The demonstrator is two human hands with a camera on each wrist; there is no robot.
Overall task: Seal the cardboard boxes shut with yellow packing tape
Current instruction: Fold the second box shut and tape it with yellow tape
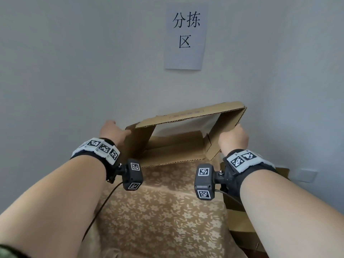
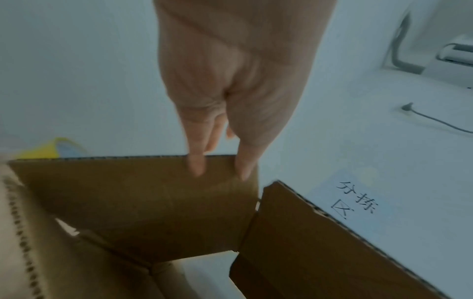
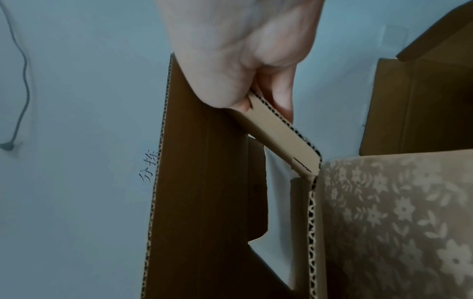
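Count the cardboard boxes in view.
2. One open cardboard box held by both hands over the floral cloth; a second box at the cloth's right edge. Others may be hidden.

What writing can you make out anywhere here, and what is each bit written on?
"分拣区": black characters on the white paper sheet stuck to the wall.
Faint purplish print on the cardboard box, along its top flap: too blurred to read.
Black-and-white square code markers on the wrist bands: patterns only, no words.
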